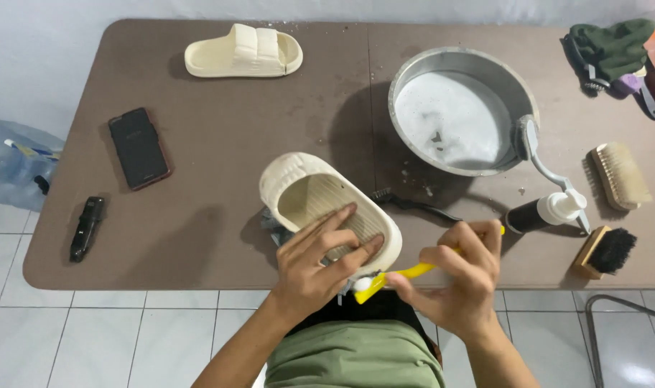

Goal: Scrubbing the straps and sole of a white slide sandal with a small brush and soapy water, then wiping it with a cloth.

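Cream foam, ribbed along the footbed: that is the slide sandal (327, 208) lying at the near edge of the brown surface (220, 230), toe strap to the far left, heel toward the person. The left hand (320, 262) lies spread over the heel end, fingers pressed flat into the footbed and thumb hooked over the rim, pinning the sandal down. The right hand (460, 276) is curled around a yellow toothbrush (396, 276), pinching its handle between thumb and fingers; the white, soapy head sits just beside the sandal's heel edge, touching or very nearly so.

To scrub this edge well, the left hand should press firmly so the soft sandal does not slide or flex away, and the brush should work in short strokes along the sidewall, bristles angled into the seam where sole meets footbed. A grey cloth (273, 223) peeks out from under the sandal and likely helps it grip.

Behind, a metal basin (514, 86) holds sudsy water, near enough to dip the brush. The second sandal (243, 52) lies at the far edge, well apart. A black phone (138, 147) and a small black device (87, 228) sit to the left; a pump bottle (546, 212) and two wooden brushes (618, 176) (606, 251) lie to the right.
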